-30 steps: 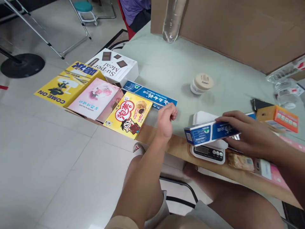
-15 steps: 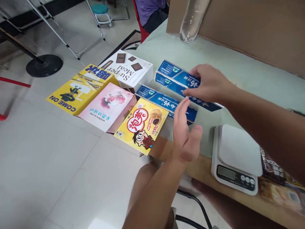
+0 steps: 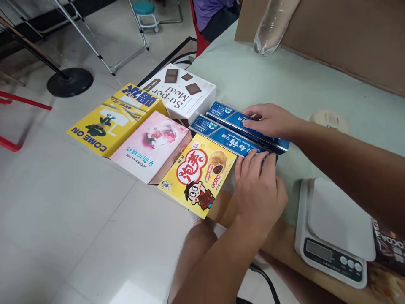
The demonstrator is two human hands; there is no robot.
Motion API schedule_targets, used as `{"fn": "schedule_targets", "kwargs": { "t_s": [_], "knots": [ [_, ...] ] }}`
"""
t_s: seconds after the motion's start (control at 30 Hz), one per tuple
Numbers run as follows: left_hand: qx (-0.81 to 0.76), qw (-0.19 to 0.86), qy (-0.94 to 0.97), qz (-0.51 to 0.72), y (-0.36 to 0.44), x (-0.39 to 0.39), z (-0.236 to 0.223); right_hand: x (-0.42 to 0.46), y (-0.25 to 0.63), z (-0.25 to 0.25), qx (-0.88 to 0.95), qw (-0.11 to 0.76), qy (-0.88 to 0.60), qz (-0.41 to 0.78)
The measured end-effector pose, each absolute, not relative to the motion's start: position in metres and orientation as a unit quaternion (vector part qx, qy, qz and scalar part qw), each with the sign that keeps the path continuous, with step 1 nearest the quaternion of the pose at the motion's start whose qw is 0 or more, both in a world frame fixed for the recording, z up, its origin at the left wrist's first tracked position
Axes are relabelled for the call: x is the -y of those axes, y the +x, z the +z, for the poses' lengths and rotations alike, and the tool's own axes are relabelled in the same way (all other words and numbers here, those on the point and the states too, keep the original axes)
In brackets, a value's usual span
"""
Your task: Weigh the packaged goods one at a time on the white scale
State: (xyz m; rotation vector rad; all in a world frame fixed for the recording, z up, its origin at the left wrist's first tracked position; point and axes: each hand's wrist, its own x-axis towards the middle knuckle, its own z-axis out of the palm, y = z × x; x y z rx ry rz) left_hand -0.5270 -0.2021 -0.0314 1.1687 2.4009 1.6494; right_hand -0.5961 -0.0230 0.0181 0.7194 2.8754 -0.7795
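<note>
Two blue toothpaste boxes lie side by side on the table. My right hand (image 3: 270, 120) grips the far toothpaste box (image 3: 226, 110), thumb on the near side and fingers over its far side. My left hand (image 3: 261, 185) has its fingers bent over the near edge and right end of the near toothpaste box (image 3: 218, 133); its thumb is hidden. Against that box's near side lies a yellow puff snack box (image 3: 193, 169). Beyond are a pink glass-cup box (image 3: 155, 143), a yellow "COME ON" box (image 3: 110, 120) and a white "Su-per Meal" box (image 3: 186, 90).
A white kitchen scale (image 3: 335, 228) stands at the table's near edge, with a dark cocoa packet (image 3: 390, 245) beside it. A round pale object (image 3: 329, 120) lies behind my right forearm. Farther back are a clear plastic sleeve (image 3: 272, 29), a cardboard panel (image 3: 344, 42) and a seated person (image 3: 215, 17).
My right hand has brought the far toothpaste box down and nearer, against the other one. My left hand has gone from raised and spread to fingers bent on the near toothpaste box.
</note>
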Motion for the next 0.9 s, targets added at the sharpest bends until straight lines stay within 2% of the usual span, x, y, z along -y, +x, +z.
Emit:
{"fn": "schedule_targets", "kwargs": {
  "t_s": [0.17,0.47,0.57,0.67,0.77,0.8,0.83,0.9],
  "knots": [
    [-0.780,0.038,0.372,0.501,-0.530,0.202,-0.034,0.030,-0.602,0.019,-0.942,0.033,0.219,-0.252],
    [-0.777,0.031,0.366,0.511,-0.530,0.201,-0.033,0.035,-0.607,0.016,-0.942,0.039,0.219,-0.252],
    [-0.762,-0.003,0.354,0.542,-0.530,0.201,-0.031,0.044,-0.599,0.029,-0.938,-0.017,0.258,-0.230],
    [-0.706,-0.038,0.372,0.602,-0.530,0.203,-0.027,0.061,-0.555,0.052,-0.908,-0.145,0.301,-0.254],
    [-0.660,-0.055,0.400,0.634,-0.529,0.203,-0.024,0.086,-0.471,0.072,-0.862,-0.257,0.311,-0.308],
    [-0.653,-0.060,0.405,0.638,-0.528,0.202,-0.024,0.096,-0.439,0.074,-0.855,-0.277,0.352,-0.261],
    [-0.647,-0.064,0.409,0.640,-0.526,0.200,-0.024,0.107,-0.408,0.073,-0.861,-0.260,0.377,-0.221],
    [-0.640,-0.061,0.414,0.644,-0.521,0.195,-0.024,0.126,-0.357,0.065,-0.900,-0.220,0.315,-0.206]
  ]
}}
